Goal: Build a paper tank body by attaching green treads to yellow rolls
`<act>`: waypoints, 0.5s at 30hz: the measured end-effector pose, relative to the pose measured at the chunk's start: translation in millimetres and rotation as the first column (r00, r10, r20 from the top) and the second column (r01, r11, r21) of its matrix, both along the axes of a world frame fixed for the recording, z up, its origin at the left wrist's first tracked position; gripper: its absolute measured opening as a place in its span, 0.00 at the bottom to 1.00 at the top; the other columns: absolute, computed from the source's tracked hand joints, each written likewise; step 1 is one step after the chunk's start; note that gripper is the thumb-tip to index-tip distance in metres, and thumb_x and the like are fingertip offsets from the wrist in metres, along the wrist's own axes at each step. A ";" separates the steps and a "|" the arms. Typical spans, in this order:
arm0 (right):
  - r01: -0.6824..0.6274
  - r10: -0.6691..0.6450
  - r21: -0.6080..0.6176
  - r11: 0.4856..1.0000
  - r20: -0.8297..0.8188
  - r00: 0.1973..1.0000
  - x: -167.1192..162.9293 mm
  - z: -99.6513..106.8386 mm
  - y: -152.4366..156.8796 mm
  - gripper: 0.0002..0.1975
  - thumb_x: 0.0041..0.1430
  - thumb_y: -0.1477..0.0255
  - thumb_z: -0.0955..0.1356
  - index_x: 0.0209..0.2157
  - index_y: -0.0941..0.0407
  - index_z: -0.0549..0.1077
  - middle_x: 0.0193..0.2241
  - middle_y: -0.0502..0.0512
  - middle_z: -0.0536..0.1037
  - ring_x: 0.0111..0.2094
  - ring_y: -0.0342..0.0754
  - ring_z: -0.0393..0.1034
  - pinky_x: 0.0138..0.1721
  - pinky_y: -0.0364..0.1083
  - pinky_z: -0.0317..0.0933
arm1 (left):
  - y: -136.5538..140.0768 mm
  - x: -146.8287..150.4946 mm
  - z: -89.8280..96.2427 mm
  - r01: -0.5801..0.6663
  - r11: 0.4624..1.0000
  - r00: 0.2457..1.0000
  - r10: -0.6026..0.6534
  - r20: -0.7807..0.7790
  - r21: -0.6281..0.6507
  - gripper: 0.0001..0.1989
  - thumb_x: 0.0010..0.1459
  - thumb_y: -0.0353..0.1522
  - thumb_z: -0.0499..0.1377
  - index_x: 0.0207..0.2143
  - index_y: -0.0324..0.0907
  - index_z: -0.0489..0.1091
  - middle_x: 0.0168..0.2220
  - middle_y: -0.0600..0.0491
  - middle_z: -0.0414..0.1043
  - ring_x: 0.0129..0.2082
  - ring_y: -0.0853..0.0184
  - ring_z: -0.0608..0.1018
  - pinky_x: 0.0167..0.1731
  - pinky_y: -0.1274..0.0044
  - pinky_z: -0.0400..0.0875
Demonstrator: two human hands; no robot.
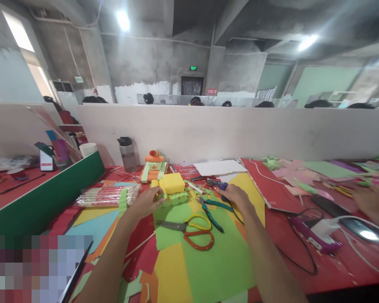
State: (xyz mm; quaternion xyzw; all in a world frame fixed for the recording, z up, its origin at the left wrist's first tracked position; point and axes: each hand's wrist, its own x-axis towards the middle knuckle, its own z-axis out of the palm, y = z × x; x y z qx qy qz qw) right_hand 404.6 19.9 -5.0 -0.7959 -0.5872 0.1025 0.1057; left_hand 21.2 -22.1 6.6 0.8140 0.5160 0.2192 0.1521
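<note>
My left hand (pixel 150 200) grips the left side of a yellow paper model (pixel 173 183), a boxy block with scalloped light-green paper strips (pixel 176 199) along its lower edge. In my right hand (pixel 236 195) is a blue glue gun (pixel 219 185) with a black cord, its nose pointing left towards the model. Teal-handled pliers (pixel 213 209) lie just below that hand. Closer to me, scissors (pixel 185 227) with yellow and orange handles rest on a green paper sheet (pixel 221 256). Behind the model stands an orange and light-green paper model (pixel 154 168) bearing a star.
A plastic-wrapped bundle of sticks (pixel 105 196) lies left, beside a green divider (pixel 50 193). At the back stand a water bottle (pixel 127 155) and a white partition (pixel 189 130). Rightward are a purple power strip (pixel 316 237), cables, a phone (pixel 363 229) and another person's hand (pixel 371 204).
</note>
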 end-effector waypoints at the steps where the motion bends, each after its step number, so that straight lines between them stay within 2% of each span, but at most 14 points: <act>1: -0.001 0.001 0.011 1.000 -0.006 1.000 -0.1 -0.2 0.9 0.25 0.48 0.48 0.67 0.31 0.57 0.75 0.32 0.66 0.79 0.36 0.59 0.75 0.31 0.47 0.60 | 0.3 -0.1 -0.3 0.002 1.000 1.000 -0.002 -0.003 0.001 0.14 0.58 0.41 0.53 0.41 0.42 0.66 0.36 0.50 0.73 0.32 0.64 0.74 0.34 0.74 0.65; 7: -0.049 0.074 0.103 0.993 -0.264 0.962 5.5 5.0 -5.4 0.16 0.49 0.59 0.70 0.20 0.57 0.71 0.19 0.57 0.76 0.25 0.50 0.72 0.26 0.43 0.56 | 1.7 0.1 -4.2 -0.004 1.000 0.999 0.004 -0.035 0.017 0.15 0.57 0.42 0.54 0.43 0.42 0.67 0.37 0.49 0.73 0.35 0.62 0.74 0.36 0.72 0.65; 13: -0.087 0.153 0.179 0.980 -0.400 0.904 7.0 7.4 -12.5 0.17 0.54 0.58 0.66 0.21 0.57 0.69 0.20 0.54 0.75 0.21 0.45 0.68 0.23 0.41 0.55 | 5.1 -1.0 -10.1 0.019 0.999 0.999 -0.017 -0.031 0.037 0.15 0.53 0.39 0.58 0.42 0.42 0.67 0.40 0.49 0.72 0.38 0.61 0.74 0.38 0.72 0.65; 15: -0.068 0.191 0.262 0.963 -0.479 0.857 5.0 7.5 -14.4 0.18 0.55 0.57 0.65 0.23 0.57 0.68 0.19 0.53 0.74 0.20 0.45 0.66 0.22 0.41 0.55 | 6.2 -1.5 -11.2 0.015 0.999 0.999 -0.014 -0.036 0.032 0.14 0.54 0.39 0.57 0.42 0.42 0.67 0.40 0.49 0.72 0.38 0.61 0.74 0.37 0.72 0.65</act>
